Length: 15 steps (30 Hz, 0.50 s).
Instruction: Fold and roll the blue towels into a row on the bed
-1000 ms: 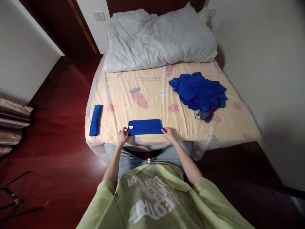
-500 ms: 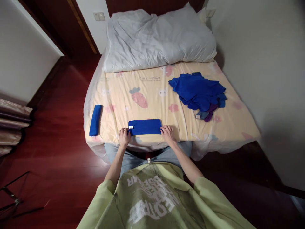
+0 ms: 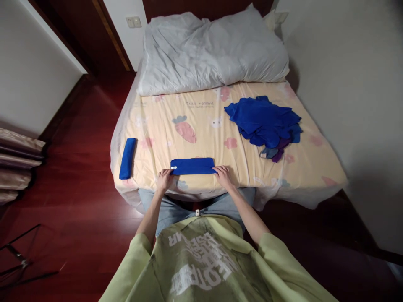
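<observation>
A blue cloth (image 3: 192,166) lies as a long flat strip near the bed's front edge, with a small white label at its left end. My left hand (image 3: 165,179) pinches its near left corner. At the near right corner, the fingers of my right hand (image 3: 223,176) are closed on the same cloth. To the left lies a narrow, folded blue cloth (image 3: 127,158). A loose heap of blue cloths (image 3: 262,121), with some purple and grey-blue ones at its near side, is on the right of the bed.
The bed (image 3: 151,121) has a yellow patterned sheet. A large grey-white pillow or quilt (image 3: 214,54) lies at its far end. Curtains (image 3: 19,163) hang at the left, and a black metal stand (image 3: 22,262) is on the floor at lower left.
The near edge of the cloth between my hands is now folded up and away from me, making the strip narrower and partly covering the label. The view has shifted slightly.
</observation>
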Each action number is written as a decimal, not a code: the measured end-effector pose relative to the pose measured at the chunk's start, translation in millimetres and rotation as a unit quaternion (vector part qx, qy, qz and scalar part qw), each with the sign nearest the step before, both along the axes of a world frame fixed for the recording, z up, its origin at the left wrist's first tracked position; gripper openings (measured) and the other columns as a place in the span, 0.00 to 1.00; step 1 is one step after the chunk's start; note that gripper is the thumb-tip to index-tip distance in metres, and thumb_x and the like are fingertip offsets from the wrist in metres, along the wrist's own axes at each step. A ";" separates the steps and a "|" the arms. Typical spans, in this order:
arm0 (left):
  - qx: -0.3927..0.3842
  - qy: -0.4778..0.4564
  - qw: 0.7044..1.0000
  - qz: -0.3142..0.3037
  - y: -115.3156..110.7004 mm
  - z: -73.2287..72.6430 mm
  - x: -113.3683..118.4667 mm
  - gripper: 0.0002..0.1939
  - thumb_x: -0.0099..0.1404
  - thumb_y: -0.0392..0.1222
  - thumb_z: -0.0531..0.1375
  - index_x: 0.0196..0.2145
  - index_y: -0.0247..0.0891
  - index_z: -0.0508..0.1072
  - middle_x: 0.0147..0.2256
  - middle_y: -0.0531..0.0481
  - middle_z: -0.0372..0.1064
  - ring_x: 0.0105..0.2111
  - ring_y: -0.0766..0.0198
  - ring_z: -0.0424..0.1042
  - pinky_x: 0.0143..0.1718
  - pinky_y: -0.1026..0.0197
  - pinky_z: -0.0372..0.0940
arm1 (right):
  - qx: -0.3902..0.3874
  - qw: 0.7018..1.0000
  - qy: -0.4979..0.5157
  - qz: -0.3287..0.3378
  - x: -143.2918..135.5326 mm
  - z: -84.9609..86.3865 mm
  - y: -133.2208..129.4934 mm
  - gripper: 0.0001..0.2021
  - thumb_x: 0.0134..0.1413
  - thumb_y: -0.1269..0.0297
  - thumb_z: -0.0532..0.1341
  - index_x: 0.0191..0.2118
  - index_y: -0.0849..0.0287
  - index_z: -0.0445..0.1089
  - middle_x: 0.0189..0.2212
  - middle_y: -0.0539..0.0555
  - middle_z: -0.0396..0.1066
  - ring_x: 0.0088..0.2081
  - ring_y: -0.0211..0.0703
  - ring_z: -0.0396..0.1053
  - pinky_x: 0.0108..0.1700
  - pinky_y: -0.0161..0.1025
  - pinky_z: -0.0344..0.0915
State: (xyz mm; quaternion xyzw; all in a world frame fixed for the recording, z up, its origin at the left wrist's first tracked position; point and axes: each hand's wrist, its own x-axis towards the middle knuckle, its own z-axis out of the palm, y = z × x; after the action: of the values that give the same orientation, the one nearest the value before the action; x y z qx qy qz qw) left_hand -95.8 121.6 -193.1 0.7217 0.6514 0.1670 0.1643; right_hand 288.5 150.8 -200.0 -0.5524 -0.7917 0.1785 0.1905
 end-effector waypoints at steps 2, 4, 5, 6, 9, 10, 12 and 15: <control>-0.002 -0.005 1.000 0.012 7.4 -0.2 -3.9 0.19 0.69 0.40 0.56 0.56 0.43 0.73 0.52 0.41 0.75 0.55 0.47 0.67 0.59 0.47 0.61 | -0.009 1.000 0.009 -0.002 1.6 -0.2 7.6 0.20 0.61 0.72 0.58 0.56 0.53 0.75 0.51 0.58 0.76 0.55 0.56 0.68 0.58 0.54 0.61; -0.012 -0.011 0.999 0.030 14.2 -0.3 -6.0 0.18 0.70 0.41 0.56 0.56 0.43 0.73 0.50 0.41 0.75 0.54 0.47 0.68 0.58 0.47 0.62 | -0.017 1.000 0.024 -0.002 3.8 -3.1 15.0 0.18 0.61 0.70 0.59 0.55 0.53 0.76 0.50 0.59 0.77 0.54 0.55 0.68 0.58 0.53 0.63; -0.021 -0.014 0.999 0.041 17.4 -0.5 -6.5 0.18 0.70 0.42 0.56 0.56 0.42 0.73 0.49 0.41 0.75 0.53 0.47 0.69 0.57 0.48 0.63 | -0.022 0.999 0.036 -0.007 4.8 -5.5 18.7 0.17 0.61 0.68 0.60 0.54 0.53 0.76 0.50 0.59 0.77 0.54 0.54 0.69 0.58 0.52 0.63; -0.029 -0.018 0.998 0.051 20.5 -0.8 -6.7 0.18 0.71 0.43 0.55 0.56 0.42 0.72 0.47 0.40 0.75 0.53 0.48 0.69 0.55 0.48 0.64 | -0.029 0.998 0.048 -0.017 5.7 -8.3 22.3 0.16 0.62 0.67 0.60 0.53 0.53 0.76 0.49 0.58 0.77 0.53 0.53 0.70 0.57 0.51 0.64; -0.044 -0.033 0.996 0.069 29.7 -2.4 -7.0 0.19 0.73 0.44 0.52 0.57 0.40 0.71 0.43 0.40 0.75 0.50 0.48 0.71 0.52 0.51 0.66 | -0.073 0.991 0.086 -0.074 7.2 -17.3 32.9 0.15 0.61 0.63 0.62 0.52 0.54 0.75 0.45 0.58 0.78 0.47 0.50 0.73 0.53 0.48 0.68; -0.047 -0.035 0.995 0.074 32.9 -3.0 -7.2 0.19 0.73 0.45 0.52 0.57 0.39 0.70 0.42 0.40 0.74 0.50 0.48 0.71 0.52 0.51 0.67 | -0.091 0.987 0.096 -0.094 7.3 -19.7 36.4 0.15 0.60 0.62 0.62 0.52 0.54 0.75 0.43 0.57 0.78 0.44 0.50 0.74 0.51 0.47 0.69; -0.063 -0.035 0.994 0.083 40.0 -3.7 -7.8 0.20 0.73 0.45 0.52 0.58 0.39 0.70 0.41 0.40 0.74 0.50 0.48 0.71 0.53 0.51 0.67 | -0.116 0.980 0.113 -0.118 6.9 -22.9 43.5 0.14 0.60 0.60 0.62 0.50 0.55 0.75 0.40 0.56 0.78 0.40 0.48 0.74 0.47 0.45 0.71; -0.097 -0.032 0.990 0.093 51.7 -2.3 -8.1 0.20 0.74 0.44 0.51 0.59 0.38 0.69 0.42 0.39 0.75 0.51 0.48 0.72 0.53 0.51 0.67 | -0.122 0.975 0.131 -0.130 4.9 -24.7 54.7 0.13 0.61 0.58 0.62 0.47 0.55 0.76 0.36 0.56 0.78 0.37 0.48 0.75 0.44 0.44 0.72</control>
State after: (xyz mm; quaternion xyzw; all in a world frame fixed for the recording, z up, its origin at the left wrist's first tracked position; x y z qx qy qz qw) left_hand -103.9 173.3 -195.3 0.6328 0.7234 0.1406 0.2376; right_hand 293.4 205.5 -224.6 -0.6415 -0.6534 0.3183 0.2455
